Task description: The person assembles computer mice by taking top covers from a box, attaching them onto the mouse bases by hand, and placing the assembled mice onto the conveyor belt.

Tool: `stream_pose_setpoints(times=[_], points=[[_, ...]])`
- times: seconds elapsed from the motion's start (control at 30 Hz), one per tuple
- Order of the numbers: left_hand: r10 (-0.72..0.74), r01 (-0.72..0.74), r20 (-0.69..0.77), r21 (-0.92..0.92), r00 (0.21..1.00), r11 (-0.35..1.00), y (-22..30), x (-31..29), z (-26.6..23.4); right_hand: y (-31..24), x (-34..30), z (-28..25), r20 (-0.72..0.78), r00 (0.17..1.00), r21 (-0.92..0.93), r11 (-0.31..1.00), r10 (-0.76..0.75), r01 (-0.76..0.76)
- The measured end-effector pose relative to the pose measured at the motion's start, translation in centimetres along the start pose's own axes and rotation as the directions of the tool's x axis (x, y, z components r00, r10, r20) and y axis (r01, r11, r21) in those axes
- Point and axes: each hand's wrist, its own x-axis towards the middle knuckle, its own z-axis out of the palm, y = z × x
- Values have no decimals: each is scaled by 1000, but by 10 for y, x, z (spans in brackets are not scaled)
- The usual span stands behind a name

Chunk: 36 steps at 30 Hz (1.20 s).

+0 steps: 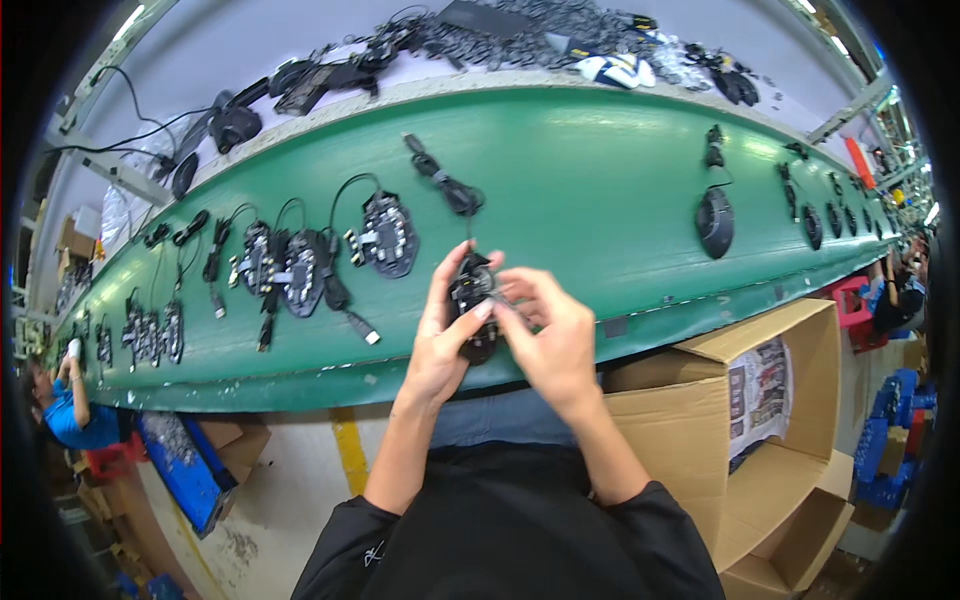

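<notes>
Over the near edge of the green conveyor belt, my left hand [440,335] grips an opened computer mouse [474,290] with its inner parts bare. My right hand [548,328] is closed at the mouse's right side, thumb and fingertips pressed together there; whatever they pinch is too small to make out. From the mouse's front a cord runs away to a tied black cable bundle [445,180] on the belt. Left of my hands lie several more opened mice, the nearest mouse base [385,235] showing its circuit board and a coiled cable.
Finished-looking black mice [715,222] lie along the belt [590,180] to the right. Small black parts [500,40] are heaped on the ledge beyond. A large cardboard box [665,430] stands by my right arm. At far left another person [75,400] sits beside a blue bin [180,465].
</notes>
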Motion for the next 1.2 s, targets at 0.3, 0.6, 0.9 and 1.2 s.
stream_pose_setpoints(times=[0.3,0.6,0.9,1.2], points=[[144,-139,-56,75,988,987,-8,-6,-7,-3,0,-19,359,879,449,768,314,-457],[136,-138,-27,-62,990,989,-5,-11,-13,-7,-5,-5,116,990,-149,984,-78,95],[162,-159,19,-102,987,982,-3,-11,-22,-13,-15,11,89,996,6,999,33,-33],[105,-95,34,-219,994,971,3,-12,-24,-13,-19,19,42,991,-114,985,-129,133]])
